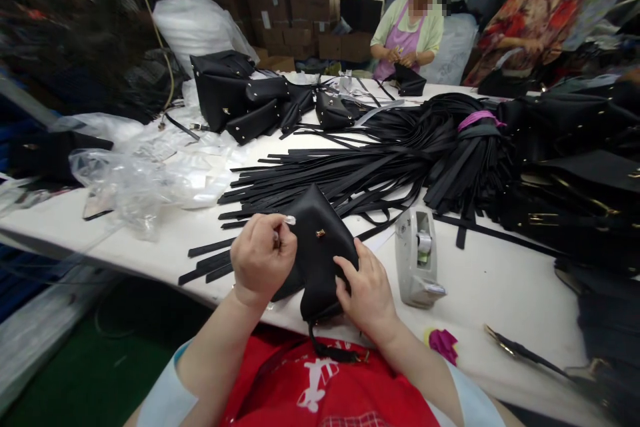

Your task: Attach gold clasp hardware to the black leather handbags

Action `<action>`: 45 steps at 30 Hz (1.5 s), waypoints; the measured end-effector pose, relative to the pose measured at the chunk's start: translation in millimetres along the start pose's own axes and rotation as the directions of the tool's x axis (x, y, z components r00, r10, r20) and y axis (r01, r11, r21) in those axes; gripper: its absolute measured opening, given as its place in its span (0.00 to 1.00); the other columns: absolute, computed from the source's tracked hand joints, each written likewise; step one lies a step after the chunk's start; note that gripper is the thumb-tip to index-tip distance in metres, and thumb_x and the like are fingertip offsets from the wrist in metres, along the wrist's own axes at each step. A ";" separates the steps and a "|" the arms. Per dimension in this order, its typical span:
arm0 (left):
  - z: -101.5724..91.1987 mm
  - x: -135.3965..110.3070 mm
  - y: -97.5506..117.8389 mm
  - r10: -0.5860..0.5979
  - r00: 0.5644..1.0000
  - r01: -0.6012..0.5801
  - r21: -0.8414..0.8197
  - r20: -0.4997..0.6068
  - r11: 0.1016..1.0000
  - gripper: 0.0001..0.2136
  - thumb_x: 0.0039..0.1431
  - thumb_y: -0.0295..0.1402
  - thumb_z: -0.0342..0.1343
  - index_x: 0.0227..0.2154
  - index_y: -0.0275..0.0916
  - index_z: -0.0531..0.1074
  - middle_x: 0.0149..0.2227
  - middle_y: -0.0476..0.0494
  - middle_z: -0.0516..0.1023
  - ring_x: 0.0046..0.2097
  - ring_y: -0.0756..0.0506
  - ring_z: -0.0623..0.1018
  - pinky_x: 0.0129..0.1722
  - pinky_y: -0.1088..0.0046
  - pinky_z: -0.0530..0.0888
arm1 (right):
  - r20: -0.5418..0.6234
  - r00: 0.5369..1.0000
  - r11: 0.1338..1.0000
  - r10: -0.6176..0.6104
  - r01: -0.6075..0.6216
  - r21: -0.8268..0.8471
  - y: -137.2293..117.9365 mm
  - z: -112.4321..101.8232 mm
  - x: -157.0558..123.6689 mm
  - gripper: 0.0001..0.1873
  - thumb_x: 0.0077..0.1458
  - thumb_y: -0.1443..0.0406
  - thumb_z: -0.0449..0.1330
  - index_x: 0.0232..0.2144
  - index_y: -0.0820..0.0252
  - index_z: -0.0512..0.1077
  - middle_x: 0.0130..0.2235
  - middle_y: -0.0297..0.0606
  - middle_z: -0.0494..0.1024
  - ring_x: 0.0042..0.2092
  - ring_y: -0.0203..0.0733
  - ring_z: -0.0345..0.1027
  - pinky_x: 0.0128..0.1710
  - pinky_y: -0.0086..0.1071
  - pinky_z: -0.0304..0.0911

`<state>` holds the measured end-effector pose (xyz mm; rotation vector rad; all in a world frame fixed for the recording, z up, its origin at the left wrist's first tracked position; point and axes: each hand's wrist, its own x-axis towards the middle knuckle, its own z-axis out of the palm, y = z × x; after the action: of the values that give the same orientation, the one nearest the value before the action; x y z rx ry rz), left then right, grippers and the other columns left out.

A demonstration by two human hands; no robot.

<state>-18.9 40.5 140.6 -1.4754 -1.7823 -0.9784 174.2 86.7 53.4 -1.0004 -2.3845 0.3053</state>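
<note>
A small black bag [320, 250] with a gold stud on its face lies at the near edge of the white table [500, 280]. My left hand [263, 257] is closed at the bag's left side, its fingers pinching something small and pale near the top edge. My right hand [367, 290] presses on the bag's lower right side, fingers curled over it. A black strap hangs from the bag toward my red apron.
A grey tape dispenser [417, 257] stands right of the bag. A large heap of black straps [380, 160] covers the middle. Black bags [235, 97] and clear plastic wrap [145, 173] lie at left. Two other people work at the far side. Scissors [520, 349] lie at right.
</note>
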 end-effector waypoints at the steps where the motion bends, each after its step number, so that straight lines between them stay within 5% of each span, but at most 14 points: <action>1: -3.0 2.2 -3.7 -0.081 0.996 0.082 -0.073 0.020 0.994 0.03 0.54 0.25 0.53 0.31 0.37 0.70 0.27 0.46 0.73 0.29 0.47 0.73 0.33 0.72 0.70 | 0.000 1.000 1.000 0.000 0.000 0.004 -0.2 -0.6 0.0 0.20 0.53 0.67 0.59 0.50 0.55 0.72 0.62 0.50 0.57 0.60 0.57 0.55 0.55 0.49 0.59; 3: -6.5 1.2 -12.6 -0.290 0.949 0.314 -0.272 0.127 0.910 0.04 0.57 0.28 0.51 0.33 0.36 0.70 0.28 0.46 0.74 0.27 0.49 0.72 0.30 0.73 0.70 | -0.004 1.000 1.000 -0.004 0.004 0.010 0.0 -2.0 -0.2 0.19 0.53 0.66 0.59 0.49 0.54 0.72 0.62 0.49 0.58 0.60 0.56 0.56 0.55 0.49 0.59; 5: -8.5 -6.8 -24.0 -0.475 0.842 0.538 -0.463 0.257 0.704 0.07 0.57 0.30 0.50 0.37 0.36 0.70 0.30 0.46 0.76 0.23 0.51 0.71 0.24 0.75 0.69 | 0.000 1.000 1.000 -0.020 0.020 0.015 1.4 -3.2 -0.8 0.19 0.53 0.66 0.59 0.49 0.54 0.72 0.61 0.49 0.58 0.59 0.56 0.56 0.55 0.50 0.59; 7: -11.7 -20.6 -38.5 -0.594 0.733 0.654 -0.580 0.330 0.486 0.09 0.55 0.31 0.51 0.39 0.36 0.70 0.32 0.46 0.77 0.21 0.53 0.69 0.20 0.77 0.67 | 0.005 0.999 0.999 -0.045 0.045 0.017 3.4 -4.7 -1.2 0.19 0.53 0.65 0.59 0.49 0.55 0.71 0.61 0.49 0.58 0.59 0.56 0.56 0.55 0.50 0.59; 9: -17.3 -38.2 -55.9 -0.675 0.658 0.692 -0.620 0.333 0.369 0.11 0.51 0.28 0.51 0.37 0.36 0.72 0.30 0.47 0.76 0.21 0.53 0.68 0.19 0.79 0.65 | 0.010 0.998 0.998 -0.069 0.069 0.011 4.1 -7.1 -0.6 0.19 0.54 0.64 0.59 0.49 0.56 0.71 0.60 0.51 0.58 0.59 0.56 0.56 0.54 0.51 0.60; 13: -34.1 -77.7 -90.0 -0.772 0.564 0.742 -0.589 0.291 0.320 0.04 0.43 0.26 0.49 0.21 0.36 0.69 0.19 0.52 0.66 0.20 0.54 0.63 0.18 0.80 0.58 | 0.005 0.991 0.991 -0.134 0.134 0.008 -9.3 -15.3 6.7 0.18 0.55 0.64 0.58 0.48 0.62 0.70 0.58 0.53 0.62 0.59 0.57 0.56 0.56 0.53 0.58; 16: -46.3 -101.5 -103.8 -0.813 0.496 0.790 -0.547 0.305 0.277 0.03 0.43 0.28 0.48 0.20 0.37 0.67 0.15 0.53 0.62 0.18 0.53 0.60 0.17 0.79 0.55 | 0.064 0.963 0.960 -0.262 0.253 0.116 -38.8 -17.1 16.6 0.18 0.56 0.64 0.57 0.49 0.63 0.69 0.56 0.51 0.66 0.59 0.53 0.57 0.59 0.49 0.57; 19: -55.6 -115.5 -106.0 -0.812 0.473 0.815 -0.520 0.341 0.257 0.06 0.47 0.32 0.48 0.21 0.38 0.67 0.14 0.53 0.61 0.18 0.52 0.60 0.17 0.78 0.55 | 0.208 0.895 0.903 -0.394 0.335 0.268 -77.8 -4.9 26.0 0.23 0.56 0.64 0.57 0.53 0.65 0.66 0.54 0.51 0.69 0.57 0.49 0.60 0.58 0.43 0.59; 25: -67.2 -128.0 -101.1 -0.806 0.483 0.846 -0.420 0.341 0.329 0.11 0.52 0.40 0.56 0.21 0.37 0.71 0.16 0.53 0.63 0.21 0.52 0.62 0.21 0.77 0.58 | 0.390 0.818 0.906 -0.423 0.369 0.208 -133.6 53.0 42.3 0.37 0.49 0.63 0.64 0.59 0.71 0.59 0.58 0.56 0.63 0.60 0.54 0.55 0.60 0.45 0.55; 31: -75.5 -133.1 -100.2 -0.776 0.540 0.840 -0.272 0.326 0.470 0.14 0.57 0.43 0.53 0.29 0.37 0.76 0.28 0.49 0.77 0.30 0.48 0.73 0.32 0.75 0.68 | 0.493 0.835 0.953 -0.246 0.116 0.278 -127.9 83.0 69.4 0.13 0.61 0.68 0.51 0.42 0.61 0.74 0.51 0.50 0.73 0.52 0.49 0.67 0.54 0.42 0.59; 35: -84.4 -123.7 -89.2 -0.736 0.585 0.811 -0.284 0.342 0.512 0.14 0.59 0.43 0.52 0.34 0.38 0.77 0.34 0.46 0.80 0.36 0.46 0.77 0.37 0.74 0.71 | 0.512 0.832 0.901 -0.214 -0.033 0.432 -104.4 51.0 82.3 0.19 0.66 0.62 0.43 0.42 0.61 0.73 0.43 0.43 0.79 0.45 0.42 0.72 0.49 0.34 0.62; 40: -98.4 -90.8 -60.8 -0.605 0.723 0.691 -0.364 0.332 0.625 0.10 0.60 0.39 0.54 0.35 0.40 0.78 0.35 0.46 0.79 0.35 0.46 0.77 0.39 0.73 0.73 | 0.647 0.723 0.521 -0.244 -0.465 0.716 -90.0 -26.7 78.2 0.18 0.64 0.54 0.49 0.38 0.60 0.72 0.42 0.39 0.79 0.42 0.41 0.73 0.46 0.33 0.65; 43: -103.9 -65.8 -45.6 -0.475 0.829 0.559 -0.404 0.296 0.724 0.08 0.60 0.36 0.53 0.35 0.41 0.77 0.33 0.46 0.78 0.34 0.46 0.76 0.37 0.72 0.73 | 0.685 0.649 0.526 -0.331 -0.475 0.705 -93.0 -54.7 72.0 0.17 0.64 0.56 0.50 0.37 0.61 0.72 0.38 0.38 0.78 0.40 0.39 0.72 0.45 0.33 0.64; 45: -104.6 -52.0 -38.2 -0.377 0.869 0.486 -0.411 0.321 0.771 0.08 0.60 0.35 0.53 0.35 0.41 0.77 0.31 0.46 0.77 0.33 0.46 0.76 0.35 0.71 0.72 | 0.651 0.658 0.605 -0.377 -0.357 0.712 -95.6 -59.9 67.7 0.17 0.65 0.58 0.49 0.36 0.62 0.73 0.38 0.37 0.78 0.41 0.38 0.71 0.46 0.31 0.63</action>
<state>-46.4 -79.1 147.3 -1.5275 -2.2183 -1.6511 111.0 68.3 167.3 -0.3867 -2.3810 1.9764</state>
